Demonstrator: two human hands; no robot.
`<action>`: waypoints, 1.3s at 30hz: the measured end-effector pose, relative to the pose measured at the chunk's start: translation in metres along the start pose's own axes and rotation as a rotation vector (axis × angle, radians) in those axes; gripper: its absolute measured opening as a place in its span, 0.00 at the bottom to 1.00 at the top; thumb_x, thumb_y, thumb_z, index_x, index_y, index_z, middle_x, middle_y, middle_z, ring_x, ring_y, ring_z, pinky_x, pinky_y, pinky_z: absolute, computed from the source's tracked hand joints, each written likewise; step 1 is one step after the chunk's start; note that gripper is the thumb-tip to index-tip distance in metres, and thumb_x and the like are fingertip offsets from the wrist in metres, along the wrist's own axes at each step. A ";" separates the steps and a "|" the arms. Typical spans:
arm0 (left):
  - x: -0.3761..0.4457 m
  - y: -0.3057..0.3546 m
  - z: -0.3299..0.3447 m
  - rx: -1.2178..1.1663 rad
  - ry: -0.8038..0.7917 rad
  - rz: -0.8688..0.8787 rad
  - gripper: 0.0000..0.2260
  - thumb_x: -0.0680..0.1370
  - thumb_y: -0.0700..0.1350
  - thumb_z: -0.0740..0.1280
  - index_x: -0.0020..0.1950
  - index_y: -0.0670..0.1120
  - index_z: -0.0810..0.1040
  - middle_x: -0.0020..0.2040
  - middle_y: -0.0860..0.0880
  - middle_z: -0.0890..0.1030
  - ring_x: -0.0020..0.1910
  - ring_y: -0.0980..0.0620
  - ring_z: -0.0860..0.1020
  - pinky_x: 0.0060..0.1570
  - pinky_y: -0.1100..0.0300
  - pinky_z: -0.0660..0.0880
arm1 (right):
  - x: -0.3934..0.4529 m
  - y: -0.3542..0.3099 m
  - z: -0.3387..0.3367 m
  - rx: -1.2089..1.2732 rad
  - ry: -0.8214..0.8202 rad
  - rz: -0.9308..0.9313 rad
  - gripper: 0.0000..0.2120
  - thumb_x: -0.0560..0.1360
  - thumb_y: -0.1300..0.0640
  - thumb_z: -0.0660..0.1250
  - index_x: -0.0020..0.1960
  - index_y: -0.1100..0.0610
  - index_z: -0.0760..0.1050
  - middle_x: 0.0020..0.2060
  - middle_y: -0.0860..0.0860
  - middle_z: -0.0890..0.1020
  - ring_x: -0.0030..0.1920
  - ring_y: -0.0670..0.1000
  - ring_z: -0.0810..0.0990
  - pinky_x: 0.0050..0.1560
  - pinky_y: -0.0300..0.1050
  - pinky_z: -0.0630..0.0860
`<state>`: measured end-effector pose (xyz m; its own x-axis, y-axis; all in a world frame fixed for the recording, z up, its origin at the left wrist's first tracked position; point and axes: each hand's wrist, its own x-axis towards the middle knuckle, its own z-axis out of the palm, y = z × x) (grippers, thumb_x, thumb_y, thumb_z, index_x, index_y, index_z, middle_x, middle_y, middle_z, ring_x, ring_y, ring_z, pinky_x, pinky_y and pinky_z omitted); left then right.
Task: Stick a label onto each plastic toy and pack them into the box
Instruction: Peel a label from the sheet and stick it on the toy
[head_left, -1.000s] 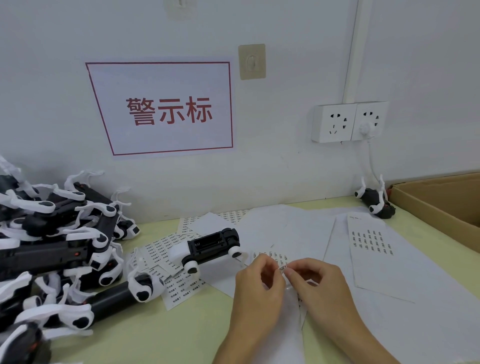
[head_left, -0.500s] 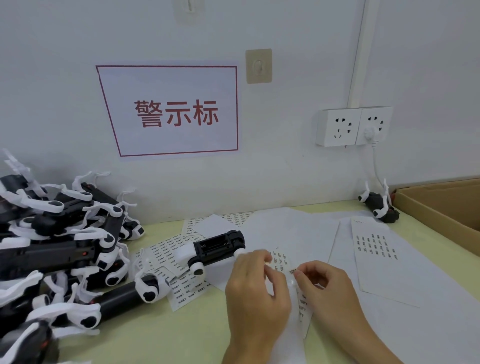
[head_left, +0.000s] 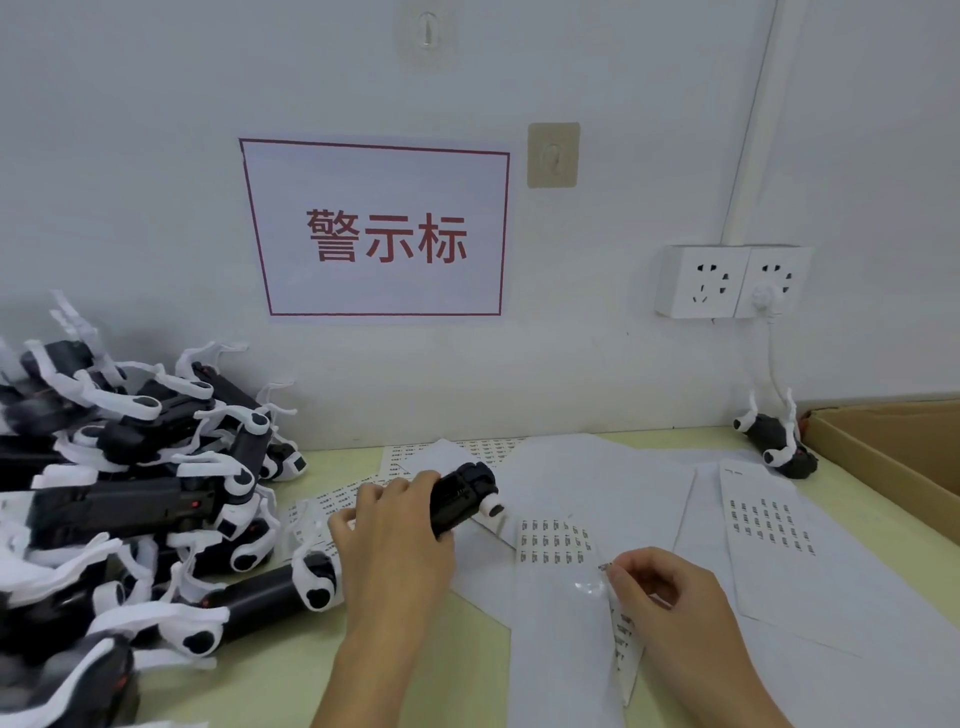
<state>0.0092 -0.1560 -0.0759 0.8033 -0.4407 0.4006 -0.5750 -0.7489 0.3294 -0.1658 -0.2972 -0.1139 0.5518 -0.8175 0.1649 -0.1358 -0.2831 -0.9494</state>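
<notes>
My left hand (head_left: 395, 540) grips a black and white plastic toy (head_left: 465, 496) that lies on the paper sheets at the table's middle. My right hand (head_left: 660, 592) pinches a small label (head_left: 604, 567) between thumb and forefinger, just above a label sheet (head_left: 556, 540). A big pile of black and white toys (head_left: 130, 499) fills the left side. One more toy (head_left: 779, 447) lies by the wall at the right, next to the open cardboard box (head_left: 883, 447).
White backing sheets (head_left: 623, 483) and a second label sheet (head_left: 769, 525) cover the yellow-green table (head_left: 270, 691). More label sheets (head_left: 415, 457) lie near the wall. A wall socket (head_left: 732, 280) with a white cable hangs above the right toy.
My left hand let go of the sheet, moved left and forward and closed round the toy. My right hand lifted a small label off the sheet and drew slightly right.
</notes>
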 end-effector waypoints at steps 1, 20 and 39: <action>0.000 0.001 -0.001 -0.038 0.021 -0.006 0.15 0.76 0.51 0.67 0.62 0.58 0.73 0.49 0.59 0.77 0.54 0.52 0.69 0.51 0.57 0.61 | 0.000 0.000 0.000 -0.002 0.002 -0.002 0.09 0.75 0.61 0.72 0.36 0.54 0.82 0.32 0.50 0.83 0.32 0.46 0.80 0.34 0.29 0.74; -0.017 0.020 0.020 -1.471 -0.369 -0.354 0.31 0.73 0.42 0.73 0.66 0.68 0.63 0.46 0.45 0.79 0.45 0.45 0.79 0.51 0.49 0.75 | -0.001 0.003 -0.001 -0.050 -0.011 -0.083 0.09 0.75 0.63 0.71 0.36 0.54 0.82 0.33 0.48 0.84 0.34 0.44 0.80 0.36 0.29 0.73; -0.023 0.012 0.042 -1.604 -0.570 -0.164 0.31 0.68 0.38 0.71 0.64 0.66 0.73 0.48 0.42 0.76 0.42 0.45 0.78 0.41 0.52 0.77 | -0.006 0.003 0.002 -0.136 -0.050 -0.189 0.09 0.75 0.62 0.71 0.36 0.53 0.81 0.34 0.47 0.83 0.35 0.44 0.79 0.36 0.31 0.73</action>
<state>-0.0101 -0.1758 -0.1175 0.6105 -0.7896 0.0618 0.2316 0.2526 0.9394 -0.1677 -0.2917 -0.1186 0.6175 -0.7188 0.3193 -0.1338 -0.4960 -0.8579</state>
